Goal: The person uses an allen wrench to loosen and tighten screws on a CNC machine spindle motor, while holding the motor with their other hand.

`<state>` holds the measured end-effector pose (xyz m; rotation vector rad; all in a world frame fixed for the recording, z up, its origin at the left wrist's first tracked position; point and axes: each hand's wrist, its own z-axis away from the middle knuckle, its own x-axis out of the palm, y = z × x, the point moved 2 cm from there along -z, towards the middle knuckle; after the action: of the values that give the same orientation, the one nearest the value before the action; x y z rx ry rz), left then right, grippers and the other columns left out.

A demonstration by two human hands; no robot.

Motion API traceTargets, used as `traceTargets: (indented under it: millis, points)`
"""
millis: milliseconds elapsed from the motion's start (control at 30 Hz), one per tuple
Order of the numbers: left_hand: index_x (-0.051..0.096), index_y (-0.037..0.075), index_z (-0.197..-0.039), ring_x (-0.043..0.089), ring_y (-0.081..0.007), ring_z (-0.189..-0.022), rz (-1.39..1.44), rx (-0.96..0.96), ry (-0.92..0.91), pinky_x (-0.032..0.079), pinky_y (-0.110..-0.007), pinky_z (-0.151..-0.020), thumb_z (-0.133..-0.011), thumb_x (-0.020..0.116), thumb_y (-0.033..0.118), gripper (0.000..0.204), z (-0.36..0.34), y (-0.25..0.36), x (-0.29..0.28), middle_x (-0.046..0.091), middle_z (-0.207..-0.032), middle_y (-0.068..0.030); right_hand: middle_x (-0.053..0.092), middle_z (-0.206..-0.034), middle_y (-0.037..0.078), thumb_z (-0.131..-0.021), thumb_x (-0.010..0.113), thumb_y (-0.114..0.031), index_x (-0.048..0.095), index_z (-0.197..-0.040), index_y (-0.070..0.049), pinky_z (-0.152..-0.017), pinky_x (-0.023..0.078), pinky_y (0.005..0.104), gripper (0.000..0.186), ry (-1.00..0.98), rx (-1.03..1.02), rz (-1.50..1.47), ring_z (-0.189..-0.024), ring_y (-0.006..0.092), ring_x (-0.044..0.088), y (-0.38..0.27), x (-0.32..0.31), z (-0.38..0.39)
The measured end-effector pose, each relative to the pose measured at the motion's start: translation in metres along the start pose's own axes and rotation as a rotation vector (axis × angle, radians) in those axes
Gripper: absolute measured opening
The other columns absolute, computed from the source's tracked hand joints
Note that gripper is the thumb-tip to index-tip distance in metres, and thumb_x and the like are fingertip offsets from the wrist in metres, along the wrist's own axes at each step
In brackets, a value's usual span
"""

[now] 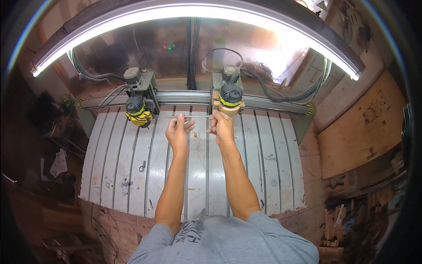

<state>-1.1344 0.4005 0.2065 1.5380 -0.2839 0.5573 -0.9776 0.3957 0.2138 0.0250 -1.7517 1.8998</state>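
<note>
Between my two hands a thin metal rod (198,116) lies horizontally, pinched by the fingers of each. My left hand (179,131) has its thumb on the rod and its other fingers curled loosely below. My right hand (223,128) grips the rod's right part, just below the wooden mount (234,108) of the right router head (231,92). The left router head (135,105), with a yellow-and-black striped lower part, stands to the left of my left hand. Below both hands spreads a pale slotted machine bed (117,163).
An aluminium gantry beam (181,97) with cable hoses crosses behind the hands. A long lit lamp (198,10) arches above. A wooden board (351,132) leans at the right, over wood offcuts (335,229). Papers (58,165) are at the left.
</note>
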Motion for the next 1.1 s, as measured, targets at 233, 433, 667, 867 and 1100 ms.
traceTargets:
  millis: [233, 433, 667, 867, 1100]
  points:
    - [0.069, -0.002, -0.127, 0.067, -0.0159, -0.08, -0.581, 0.717, -0.101, 0.053, -0.03, -0.071, -0.104, 0.064, 0.02, 0.031, -0.003, 0.043, 0.06, 0.071, -0.092, -0.0062, 0.053, -0.06, 0.002, -0.107, 0.056, -0.039, 0.067, -0.092, 0.0, -0.044, 0.049, 0.0262, 0.043, 0.111, -0.214, 0.55, -0.047, 0.0105, 0.052, -0.027, -0.02, 0.012]
    - [0.071, 0.001, -0.12, 0.065, -0.0305, -0.09, -0.925, 1.08, -0.372, 0.053, -0.041, -0.079, -0.091, 0.064, 0.006, 0.03, 0.032, 0.03, 0.14, 0.07, -0.095, -0.012, 0.061, -0.079, 0.005, -0.105, 0.061, -0.029, 0.072, -0.109, 0.001, -0.052, 0.052, 0.0243, 0.032, 0.375, -0.789, 0.321, -0.065, 0.0103, 0.06, -0.112, -0.049, 0.047]
    - [0.072, 0.001, -0.118, 0.063, -0.0291, -0.089, -0.883, 1.185, -0.509, 0.055, -0.041, -0.081, -0.089, 0.064, 0.003, 0.03, 0.049, -0.031, 0.147, 0.068, -0.098, -0.0118, 0.069, -0.102, 0.013, -0.1, 0.065, -0.008, 0.074, -0.109, 0.002, -0.067, 0.056, 0.0334, 0.016, 0.354, -1.062, 0.902, -0.082, 0.0223, 0.067, -0.088, -0.106, 0.022]
    - [0.071, 0.0, -0.099, 0.068, -0.0334, -0.089, -0.629, 0.499, -0.199, 0.053, -0.043, -0.075, -0.098, 0.065, 0.022, 0.023, 0.044, -0.052, 0.065, 0.07, -0.101, -0.0167, 0.072, -0.109, 0.018, -0.103, 0.059, -0.011, 0.072, -0.112, -0.001, -0.081, 0.056, 0.0451, 0.019, 0.528, -0.843, 0.952, -0.096, 0.0365, 0.071, 0.024, -0.141, 0.011]
    - [0.07, -0.002, -0.094, 0.068, -0.0386, -0.077, -0.974, 0.585, -0.329, 0.052, -0.046, -0.068, -0.098, 0.066, 0.021, 0.024, 0.005, -0.033, 0.077, 0.069, -0.084, -0.0218, 0.072, -0.102, 0.025, -0.106, 0.05, -0.018, 0.067, -0.119, -0.001, -0.075, 0.055, 0.0514, 0.027, 0.354, -0.44, 0.779, -0.083, 0.0436, 0.071, 0.109, -0.077, 0.019]
